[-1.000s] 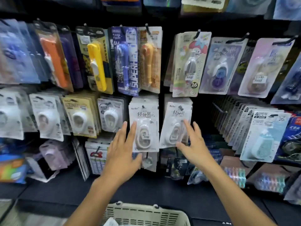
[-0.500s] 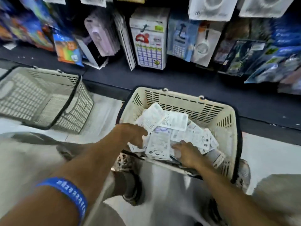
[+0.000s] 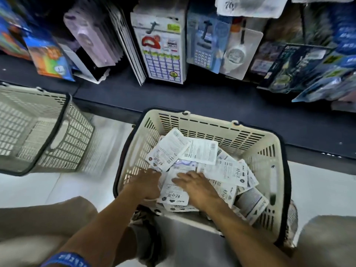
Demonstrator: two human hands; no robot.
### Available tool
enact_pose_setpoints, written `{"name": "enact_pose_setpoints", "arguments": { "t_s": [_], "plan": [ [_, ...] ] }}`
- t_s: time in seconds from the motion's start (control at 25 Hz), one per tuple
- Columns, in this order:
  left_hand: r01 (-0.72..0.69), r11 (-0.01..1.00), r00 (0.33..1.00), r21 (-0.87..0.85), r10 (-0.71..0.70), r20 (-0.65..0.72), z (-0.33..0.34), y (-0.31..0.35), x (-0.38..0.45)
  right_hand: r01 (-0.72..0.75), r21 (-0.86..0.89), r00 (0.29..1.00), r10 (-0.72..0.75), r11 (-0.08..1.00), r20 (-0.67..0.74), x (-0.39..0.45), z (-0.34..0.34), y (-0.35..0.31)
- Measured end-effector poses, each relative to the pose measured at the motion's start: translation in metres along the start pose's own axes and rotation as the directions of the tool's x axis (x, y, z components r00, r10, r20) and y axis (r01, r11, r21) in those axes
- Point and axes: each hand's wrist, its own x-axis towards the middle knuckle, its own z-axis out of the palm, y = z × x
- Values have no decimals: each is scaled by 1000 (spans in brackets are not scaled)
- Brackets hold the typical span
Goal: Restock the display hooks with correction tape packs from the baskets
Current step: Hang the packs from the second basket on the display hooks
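Looking straight down, I see both hands inside the cream slatted plastic basket with the black rim (image 3: 269, 151) that sits on the pale floor (image 3: 317, 189) against the dark shelf base (image 3: 192, 97). Heaped in this basket are the white card-backed correction tape packs (image 3: 200, 151), lying loose at all angles, most with the printed back up.

My left hand (image 3: 146, 185) is at the near left of the heap, knuckles up, its fingers tucked down by the edge of a pack; whether they grip that pack I cannot tell, since the back of the hand hides them. My right hand (image 3: 196, 186) lies flat on top of the pile, fingers (image 3: 181, 177) spread and fairly straight, pressing on an upturned pack (image 3: 173, 195) with dark characters printed on it. Nothing is pinched on that side. A blue printed wristband (image 3: 65, 260) shows on the left forearm at the bottom edge.

Off to the left, well apart, a second cream mesh basket with a black handle (image 3: 38, 130) stands on the floor, blurred. Above the shelf base hang rows of stock: a white pack with a grid and a red shape (image 3: 161, 47), a pale lilac blister pack (image 3: 90, 37), a blue pack with a keypad-like print (image 3: 206, 45), a round clear blister pack (image 3: 237, 53), and bright orange and blue packets (image 3: 48, 56) at far left. Grey trouser knees (image 3: 38, 224) frame the bottom corners.
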Motion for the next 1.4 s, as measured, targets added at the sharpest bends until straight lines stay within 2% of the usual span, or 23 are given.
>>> {"name": "enact_pose_setpoints", "arguments": {
  "t_s": [0.12,0.24,0.32,0.44,0.56,0.68,0.76,0.8,0.84,0.88,0.92,0.96,1.04,1.08,1.12,1.2,1.28,1.32,1.4],
  "plan": [
    [83,967,996,-241,-74,50,6,-2,6,-40,71,997,36,997,67,-4,-3,7],
    [57,838,998,-543,-65,3,-6,-4,5,-109,107,985,93,988,146,-20,-8,28],
    [23,809,999,-588,-36,-10,-16,-4,5,-115,74,972,96,991,216,-33,-7,39],
    [49,798,996,-601,8,92,-24,1,5,-109,135,963,71,985,261,-41,-11,39],
    [95,661,986,-744,41,162,-27,3,4,-95,149,965,54,984,257,-42,-9,31],
    [163,475,975,-865,57,215,-22,6,-5,-58,131,990,40,990,136,-46,0,17],
    [171,406,969,-898,97,228,-18,7,-11,-35,196,998,45,980,-45,-44,3,4],
    [157,371,971,-916,110,211,-18,10,-14,-34,282,982,85,959,-170,-41,2,-2],
    [133,317,980,-939,98,172,-21,12,-14,-46,397,954,158,917,-253,-37,-3,-6],
    [109,250,990,-962,63,129,-26,14,-14,-70,524,930,246,849,-274,-32,-9,-10],
    [83,187,996,-979,8,86,-32,15,-12,-105,657,912,336,747,-236,-27,-16,-9],
    [39,171,998,-984,-53,30,-38,15,-11,-152,783,892,425,603,-154,-24,-22,-3],
    [-115,289,979,-950,-127,-157,-52,16,-13,-221,948,833,550,229,62,-20,-41,17],
    [-202,362,968,-910,-68,-242,-57,17,-16,-214,973,813,568,89,127,-21,-52,30],
    [-282,405,958,-870,67,-279,-61,20,-21,-168,986,804,578,-4,139,-24,-62,42],
    [-348,422,923,-837,310,-227,-69,35,-31,-20,992,813,575,-121,87,-31,-80,57],
    [-400,413,884,-818,411,-224,-64,56,-26,-3,985,789,605,-170,107,-33,-89,56],
    [-400,408,889,-821,392,-238,-58,68,-24,-20,982,746,652,-187,139,-31,-88,49],
    [-332,342,931,-879,266,-249,-45,82,-21,-39,975,635,748,-219,193,-22,-75,29]
  ]
}}
